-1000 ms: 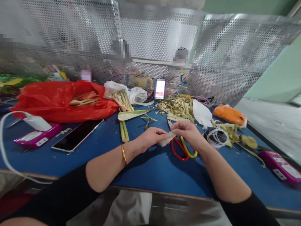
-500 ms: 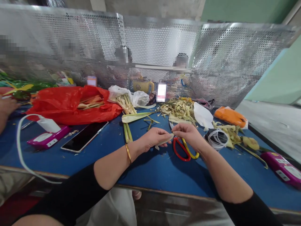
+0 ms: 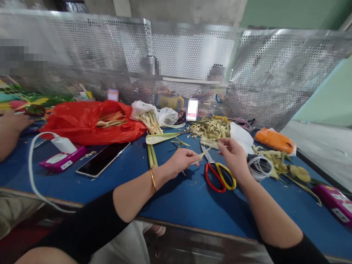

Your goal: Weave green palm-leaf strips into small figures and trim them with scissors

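Observation:
My left hand (image 3: 184,162) pinches a pale strip of husk (image 3: 202,155) whose pointed end sticks out to the right. My right hand (image 3: 233,154) is just right of the strip's tip, apart from it, with thumb and fingers bent close together; whether anything small is between them is hard to make out. Scissors (image 3: 217,177) with one red and one yellow handle lie between my hands, blades pointing away. A pile of husk scraps (image 3: 211,129) is behind them. Green stalks (image 3: 152,156) and a long pale leaf (image 3: 162,138) lie behind my left hand.
On the blue table (image 3: 176,205) are a red bag (image 3: 74,123), a black phone (image 3: 103,160), two purple power strips (image 3: 62,161), a coil of white wire (image 3: 259,167) and an orange packet (image 3: 275,140). A person's hand (image 3: 13,126) is at far left. A perforated metal screen (image 3: 189,47) stands behind.
My right hand has moved away from the strip, up and to the right. The strip stays in my left hand, its tip now free. The whole view has shifted slightly.

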The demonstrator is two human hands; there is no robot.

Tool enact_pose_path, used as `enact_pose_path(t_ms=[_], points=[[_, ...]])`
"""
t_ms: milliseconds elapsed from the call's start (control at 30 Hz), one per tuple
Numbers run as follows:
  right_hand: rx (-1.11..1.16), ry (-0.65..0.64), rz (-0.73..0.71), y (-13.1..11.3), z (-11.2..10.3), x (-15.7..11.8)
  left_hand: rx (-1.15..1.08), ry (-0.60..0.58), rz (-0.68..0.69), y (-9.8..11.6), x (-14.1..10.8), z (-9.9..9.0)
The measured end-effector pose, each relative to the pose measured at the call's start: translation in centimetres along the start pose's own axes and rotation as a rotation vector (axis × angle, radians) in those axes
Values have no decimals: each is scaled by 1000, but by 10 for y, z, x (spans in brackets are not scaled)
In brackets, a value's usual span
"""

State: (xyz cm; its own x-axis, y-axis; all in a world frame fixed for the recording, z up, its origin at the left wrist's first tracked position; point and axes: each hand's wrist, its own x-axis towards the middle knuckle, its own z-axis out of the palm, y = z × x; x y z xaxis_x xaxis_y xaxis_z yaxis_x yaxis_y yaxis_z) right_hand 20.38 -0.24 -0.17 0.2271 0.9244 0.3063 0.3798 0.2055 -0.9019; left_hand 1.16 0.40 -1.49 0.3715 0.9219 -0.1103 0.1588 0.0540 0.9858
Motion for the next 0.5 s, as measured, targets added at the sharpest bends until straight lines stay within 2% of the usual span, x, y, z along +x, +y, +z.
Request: enact_pose_path(t_ms=[100, 167, 200, 267, 300, 400, 500], points=[[268, -92, 284, -3, 1, -2, -97, -12, -9, -2, 1, 4], [406, -251, 437, -6, 5, -6, -152, -35, -13, -2, 0, 6], [451, -334, 469, -7, 8, -8, -165, -50, -14, -2, -1, 7], [484, -440, 447, -8, 14, -13, -161, -73, -20, 0, -2, 9], [475, -449, 411, -8, 16, -15, -150, -73, -26, 0, -3, 10], [413, -403, 318, -7, 22, -18, -100, -33, -43, 2, -4, 12], [373, -397, 304, -6, 23, -18, -56, -9, -46, 3, -5, 13]])
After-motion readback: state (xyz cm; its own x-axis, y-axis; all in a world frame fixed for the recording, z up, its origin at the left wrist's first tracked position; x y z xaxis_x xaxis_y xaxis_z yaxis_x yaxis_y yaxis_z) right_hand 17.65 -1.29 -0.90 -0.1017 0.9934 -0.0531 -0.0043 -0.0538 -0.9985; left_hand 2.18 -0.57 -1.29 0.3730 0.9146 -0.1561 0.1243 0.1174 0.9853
